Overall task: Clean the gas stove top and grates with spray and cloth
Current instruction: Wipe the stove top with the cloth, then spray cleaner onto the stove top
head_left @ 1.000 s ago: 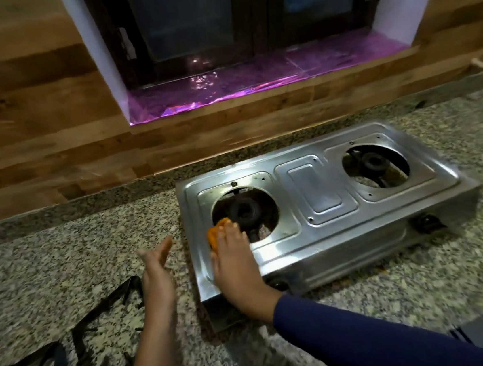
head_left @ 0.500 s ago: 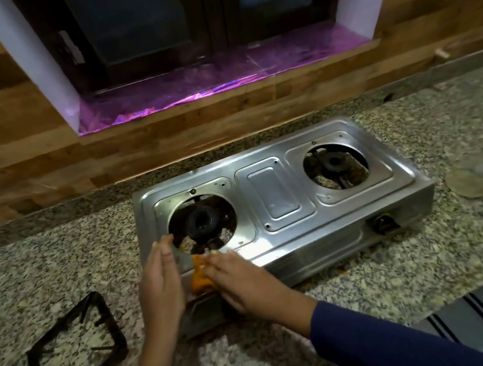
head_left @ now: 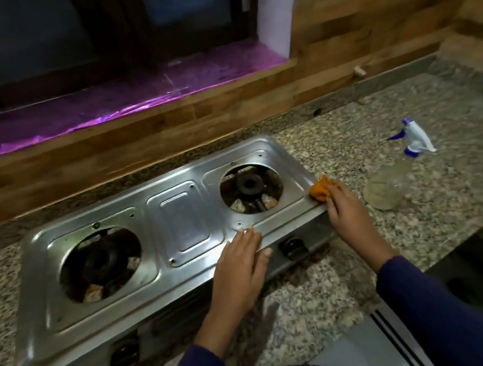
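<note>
A steel two-burner gas stove (head_left: 178, 220) sits on the granite counter with both burners bare, no grates on it. My right hand (head_left: 346, 210) grips a bunched orange cloth (head_left: 321, 191) and presses it on the stove's right front corner. My left hand (head_left: 241, 268) lies flat, fingers together, on the front edge of the stove top, just left of the right knob (head_left: 292, 247). A clear spray bottle (head_left: 396, 180) with a white and blue trigger head lies on its side on the counter to the right of the stove. The grates are out of view.
The granite counter (head_left: 406, 110) runs to a wooden wall behind, with a purple-lined window sill (head_left: 122, 103) above. The counter's front edge cuts in at the lower right, where dark floor and a striped mat (head_left: 379, 344) show. The left knob (head_left: 123, 354) faces me.
My right hand has carried the cloth from the stove's left front corner to its right front corner. My left hand shifted from the left end onto the front edge. The view swung right, dropping the grates from sight.
</note>
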Available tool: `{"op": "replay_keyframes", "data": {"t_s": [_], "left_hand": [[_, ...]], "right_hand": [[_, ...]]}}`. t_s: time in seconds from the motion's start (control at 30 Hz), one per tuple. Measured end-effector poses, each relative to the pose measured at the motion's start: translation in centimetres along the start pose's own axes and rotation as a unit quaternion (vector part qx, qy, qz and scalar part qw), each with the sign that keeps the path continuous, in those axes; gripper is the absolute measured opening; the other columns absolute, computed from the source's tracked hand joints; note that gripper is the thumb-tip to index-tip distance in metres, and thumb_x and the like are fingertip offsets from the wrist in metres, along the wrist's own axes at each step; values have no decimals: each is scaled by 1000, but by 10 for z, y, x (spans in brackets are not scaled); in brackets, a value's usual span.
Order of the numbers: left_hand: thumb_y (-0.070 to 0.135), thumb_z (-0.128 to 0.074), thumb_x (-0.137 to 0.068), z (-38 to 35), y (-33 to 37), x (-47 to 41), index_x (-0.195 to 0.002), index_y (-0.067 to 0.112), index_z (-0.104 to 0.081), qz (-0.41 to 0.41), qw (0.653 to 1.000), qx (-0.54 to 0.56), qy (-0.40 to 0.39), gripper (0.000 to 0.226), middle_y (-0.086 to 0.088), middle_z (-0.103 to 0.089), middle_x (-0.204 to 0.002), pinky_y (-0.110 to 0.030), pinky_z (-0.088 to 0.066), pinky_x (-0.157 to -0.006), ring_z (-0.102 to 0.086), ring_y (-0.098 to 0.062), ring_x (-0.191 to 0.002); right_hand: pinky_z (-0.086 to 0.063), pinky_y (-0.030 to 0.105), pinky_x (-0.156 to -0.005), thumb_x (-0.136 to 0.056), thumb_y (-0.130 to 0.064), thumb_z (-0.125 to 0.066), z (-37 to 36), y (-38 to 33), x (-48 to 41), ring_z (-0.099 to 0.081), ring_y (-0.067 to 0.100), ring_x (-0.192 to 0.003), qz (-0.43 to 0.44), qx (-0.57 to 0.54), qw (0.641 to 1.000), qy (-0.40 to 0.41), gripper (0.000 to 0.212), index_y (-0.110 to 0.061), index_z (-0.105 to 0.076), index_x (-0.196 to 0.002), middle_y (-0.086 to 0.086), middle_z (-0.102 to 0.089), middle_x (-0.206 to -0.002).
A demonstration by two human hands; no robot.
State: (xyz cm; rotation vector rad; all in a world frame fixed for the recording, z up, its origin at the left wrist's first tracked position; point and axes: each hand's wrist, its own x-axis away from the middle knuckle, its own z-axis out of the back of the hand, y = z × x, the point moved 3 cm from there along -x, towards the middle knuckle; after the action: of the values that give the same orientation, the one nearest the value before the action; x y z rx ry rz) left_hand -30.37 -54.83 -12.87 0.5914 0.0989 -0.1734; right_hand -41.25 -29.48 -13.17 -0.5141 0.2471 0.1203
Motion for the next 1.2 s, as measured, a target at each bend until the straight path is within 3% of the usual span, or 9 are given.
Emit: {"op": "replay_keyframes", "data": {"t_s": [0.17, 0.4, 0.5, 0.57, 0.63, 0.73, 0.9, 1.07, 1.2], "left_hand": [[63, -15, -96, -34, 35, -22, -147, 22, -41, -38, 998, -53, -25, 71, 2, -37, -156, -36, -16, -120, -24, -14, -148], [54, -24, -101, -57, 40, -20, -150, 19, -37, -42, 992, -120, 1, 61, 1, -34, -157, -38, -15, -120, -25, -14, -147], [50, -31, -101, -57, 39, -19, -150, 20, -36, -41, 993, -115, 10, 58, 3, -32, -157, -37, -17, -120, -23, -12, -148], [48, -34, -101, -58, 39, -19, -150, 20, -36, -43, 992, -115, 15, 56, 4, -32, -157, -37, -18, -120, -22, -11, -148], [46, -37, -101, -60, 38, -19, -150, 20, -36, -45, 992, -120, 20, 55, 4, -32, -157, -37, -18, -120, -22, -11, -148], [44, -39, -100, -62, 37, -18, -149, 19, -38, -46, 991, -123, 31, 55, 3, -33, -157, -37, -19, -120, -24, -11, -147], [42, -42, -100, -62, 37, -18, -150, 20, -36, -49, 990, -125, 32, 55, 4, -32, -157, -37, -18, -120, -22, -10, -148], [44, -39, -101, -61, 36, -17, -151, 21, -35, -52, 991, -125, 24, 56, 5, -30, -158, -37, -18, -120, -20, -9, -148], [44, -38, -101, -60, 36, -17, -151, 21, -34, -60, 990, -128, 24, 56, 5, -29, -158, -35, -16, -121, -19, -8, -148]], "right_hand": [[-41, 32, -89, -100, -13, -43, 4, 55, -1, -54, 29, -110, -97, -70, 992, 45, 31, -5, -55, -128, 16, -54, -123], [-40, 36, -105, -95, -21, -60, -24, 128, 27, -51, 30, -126, -169, -97, 975, -105, 43, -7, -56, -135, 13, -55, -137], [-43, 20, -82, -92, -22, -65, 6, 133, 28, -59, 27, -111, -265, -203, 942, 32, 27, -9, -66, -116, 12, -62, -119], [-41, 3, -67, -91, -19, -65, 35, 133, 17, -57, 18, -102, -318, -259, 901, 142, 30, -9, -59, -119, 11, -56, -124], [-38, -2, -75, -89, -18, -68, 57, 139, -2, -53, 12, -109, -336, -291, 872, 204, 54, -8, -42, -136, 8, -43, -137], [-32, 24, -102, -86, -21, -72, 78, 151, -36, -34, 17, -140, -289, -322, 883, 184, 82, -18, -21, -151, 5, -29, -156], [-48, 40, -103, -86, -22, -71, 83, 155, -64, -56, 14, -117, -232, -330, 895, 191, 63, -23, -42, -142, -2, -56, -131], [-48, 29, -66, -79, -26, -72, 82, 136, -51, -54, 17, -83, -134, -184, 954, 193, 57, -24, -51, -132, 1, -55, -110], [-47, 23, -70, -73, -9, -63, 99, 113, -45, -52, 20, -91, -72, -178, 954, 228, 32, -12, -63, -105, 0, -43, -109]]}}
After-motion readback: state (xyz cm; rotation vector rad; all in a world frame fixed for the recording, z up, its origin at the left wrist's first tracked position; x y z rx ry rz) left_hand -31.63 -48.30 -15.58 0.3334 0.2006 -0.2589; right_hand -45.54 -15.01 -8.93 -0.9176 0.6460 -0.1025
